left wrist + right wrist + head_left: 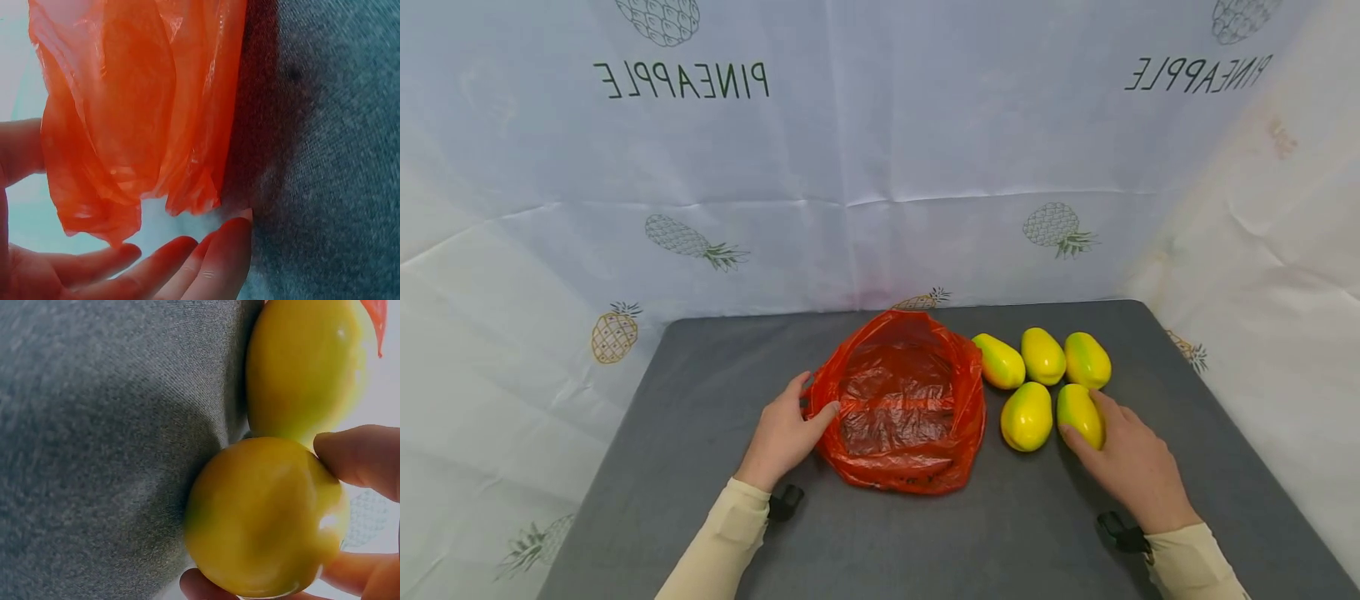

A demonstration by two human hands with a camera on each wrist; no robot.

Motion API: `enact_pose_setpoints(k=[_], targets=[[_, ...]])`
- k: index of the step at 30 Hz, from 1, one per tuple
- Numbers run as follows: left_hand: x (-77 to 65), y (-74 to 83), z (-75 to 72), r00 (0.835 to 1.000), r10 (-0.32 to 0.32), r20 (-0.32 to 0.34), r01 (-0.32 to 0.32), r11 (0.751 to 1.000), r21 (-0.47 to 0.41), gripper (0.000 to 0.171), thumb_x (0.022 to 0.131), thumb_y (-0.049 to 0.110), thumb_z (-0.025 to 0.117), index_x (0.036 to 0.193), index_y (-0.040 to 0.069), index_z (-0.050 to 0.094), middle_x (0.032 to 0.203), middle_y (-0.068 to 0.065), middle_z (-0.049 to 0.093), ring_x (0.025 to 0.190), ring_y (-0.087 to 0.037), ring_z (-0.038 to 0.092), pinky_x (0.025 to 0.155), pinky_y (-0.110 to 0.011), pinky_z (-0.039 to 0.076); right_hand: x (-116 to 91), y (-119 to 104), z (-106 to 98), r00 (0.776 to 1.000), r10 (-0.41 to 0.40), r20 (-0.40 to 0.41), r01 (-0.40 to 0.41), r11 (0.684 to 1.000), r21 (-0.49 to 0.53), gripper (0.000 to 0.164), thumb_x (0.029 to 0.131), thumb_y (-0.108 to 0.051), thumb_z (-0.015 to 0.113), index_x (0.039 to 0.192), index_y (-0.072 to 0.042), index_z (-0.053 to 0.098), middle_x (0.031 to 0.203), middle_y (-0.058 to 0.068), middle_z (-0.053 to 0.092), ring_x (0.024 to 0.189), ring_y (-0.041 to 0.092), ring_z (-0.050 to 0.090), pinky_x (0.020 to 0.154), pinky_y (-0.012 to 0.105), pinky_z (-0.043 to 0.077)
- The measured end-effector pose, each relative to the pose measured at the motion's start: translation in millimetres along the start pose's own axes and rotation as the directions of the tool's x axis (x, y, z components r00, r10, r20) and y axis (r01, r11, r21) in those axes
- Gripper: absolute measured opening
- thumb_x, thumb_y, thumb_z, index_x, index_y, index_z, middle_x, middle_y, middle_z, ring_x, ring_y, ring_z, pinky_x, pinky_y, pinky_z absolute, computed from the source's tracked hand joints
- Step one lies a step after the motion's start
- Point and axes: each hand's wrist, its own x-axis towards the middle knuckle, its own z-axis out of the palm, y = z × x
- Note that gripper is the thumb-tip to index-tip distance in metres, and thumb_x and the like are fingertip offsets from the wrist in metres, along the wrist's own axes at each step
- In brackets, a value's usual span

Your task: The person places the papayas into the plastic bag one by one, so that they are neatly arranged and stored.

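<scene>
A red plastic bag (895,417) stands on the grey table with its wide mouth facing up. My left hand (786,433) is at the bag's left rim, thumb over the edge and fingers spread along the outside. The left wrist view shows those fingers (181,265) loosely extended beside the bag's folds (137,112). My right hand (1131,458) grips a glossy yellow-green mango (1081,415), thumb on its near left side and fingers round its far right side. Close up, this mango (269,515) lies between thumb (356,456) and fingers, beside another mango (306,369).
Just left of the gripped mango is another mango (1027,417). Behind them, a row holds a left mango (1000,362) near the bag, a middle mango (1042,356) and a right mango (1087,360). Pineapple-printed white cloth (865,150) hangs behind the grey table (925,542).
</scene>
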Motion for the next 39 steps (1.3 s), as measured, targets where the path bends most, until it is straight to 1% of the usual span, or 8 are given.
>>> enact_pose_setpoints(k=[6, 11, 18, 23, 28, 31, 34, 39], targets=[[1.0, -0.7, 2.7, 1.000, 0.009, -0.027, -0.009, 1.000, 0.006, 0.080, 0.103, 0.043, 0.069, 0.166, 0.005, 0.038, 0.159, -0.023, 0.057, 0.127, -0.038, 0.070, 0.101, -0.056, 0.061, -2.0, 1.2, -0.8, 1.000, -0.009, -0.015, 0.009, 1.000, -0.002, 0.090, 0.104, -0.060, 0.060, 0.160, 0.008, 0.040, 0.144, 0.042, 0.055, 0.116, 0.057, 0.063, 0.086, 0.074, 0.052], [1.3, -1.4, 3.8, 0.999, 0.017, -0.044, -0.017, 1.000, 0.007, 0.076, 0.103, 0.038, 0.069, 0.164, 0.004, 0.040, 0.155, -0.023, 0.060, 0.121, -0.036, 0.073, 0.098, -0.054, 0.063, -6.5, -2.1, -9.2, 1.000, -0.013, -0.023, 0.013, 1.000, -0.013, 0.087, 0.104, -0.058, 0.062, 0.159, 0.007, 0.041, 0.143, 0.042, 0.055, 0.115, 0.057, 0.063, 0.083, 0.071, 0.053], [1.7, -1.9, 2.2, 0.998, 0.013, -0.054, -0.012, 1.000, 0.012, 0.072, 0.104, 0.034, 0.068, 0.163, 0.003, 0.042, 0.150, -0.022, 0.064, 0.111, -0.030, 0.076, 0.097, -0.053, 0.064, -6.8, -18.5, -25.4, 0.991, -0.079, -0.109, 0.077, 0.997, -0.019, 0.083, 0.104, -0.054, 0.065, 0.157, 0.006, 0.046, 0.136, 0.039, 0.060, 0.105, 0.052, 0.066, 0.075, 0.066, 0.054], [2.5, -0.1, 2.8, 0.998, 0.020, -0.054, -0.019, 1.000, 0.018, 0.070, 0.104, 0.033, 0.068, 0.162, 0.003, 0.043, 0.150, -0.021, 0.065, 0.115, -0.031, 0.075, 0.100, -0.054, 0.062, -1.1, -39.3, -35.2, 0.984, -0.128, -0.120, 0.127, 0.992, -0.015, 0.082, 0.104, -0.056, 0.064, 0.159, 0.002, 0.046, 0.136, 0.038, 0.061, 0.102, 0.048, 0.067, 0.073, 0.062, 0.056], [2.5, 0.4, 3.6, 0.998, 0.025, -0.056, -0.024, 1.000, 0.020, 0.070, 0.104, 0.033, 0.068, 0.162, 0.003, 0.043, 0.148, -0.020, 0.066, 0.113, -0.030, 0.076, 0.099, -0.053, 0.063, 6.3, -65.9, -41.9, 0.966, -0.212, -0.146, 0.214, 0.977, -0.003, 0.077, 0.103, -0.050, 0.067, 0.159, -0.001, 0.047, 0.141, 0.034, 0.062, 0.103, 0.045, 0.068, 0.073, 0.061, 0.057], [2.0, 0.8, 3.7, 0.998, 0.029, -0.056, -0.028, 1.000, 0.013, 0.070, 0.104, 0.032, 0.068, 0.162, 0.003, 0.043, 0.148, -0.020, 0.066, 0.114, -0.031, 0.076, 0.099, -0.053, 0.063, 12.7, -82.8, -44.7, 0.959, -0.246, -0.138, 0.249, 0.969, 0.002, 0.077, 0.103, -0.050, 0.068, 0.161, -0.004, 0.046, 0.145, 0.033, 0.061, 0.102, 0.044, 0.069, 0.073, 0.060, 0.059], [1.6, 1.8, 3.6, 0.998, 0.032, -0.060, -0.031, 0.999, 0.011, 0.069, 0.104, 0.032, 0.068, 0.162, 0.003, 0.043, 0.148, -0.020, 0.067, 0.116, -0.031, 0.075, 0.100, -0.054, 0.062, 20.0, -100.0, -46.7, 0.954, -0.275, -0.120, 0.277, 0.961, 0.008, 0.078, 0.103, -0.050, 0.068, 0.163, -0.007, 0.044, 0.149, 0.030, 0.059, 0.107, 0.044, 0.069, 0.078, 0.062, 0.060], [0.8, 3.6, 4.4, 0.998, 0.030, -0.055, -0.030, 1.000, 0.007, 0.070, 0.104, 0.031, 0.068, 0.163, 0.003, 0.042, 0.144, -0.020, 0.069, 0.110, -0.028, 0.076, 0.098, -0.052, 0.063, 32.1, -127.0, -45.7, 0.937, -0.332, -0.108, 0.334, 0.942, 0.008, 0.074, 0.103, -0.046, 0.068, 0.161, -0.006, 0.046, 0.144, 0.026, 0.063, 0.105, 0.039, 0.069, 0.080, 0.057, 0.061]])
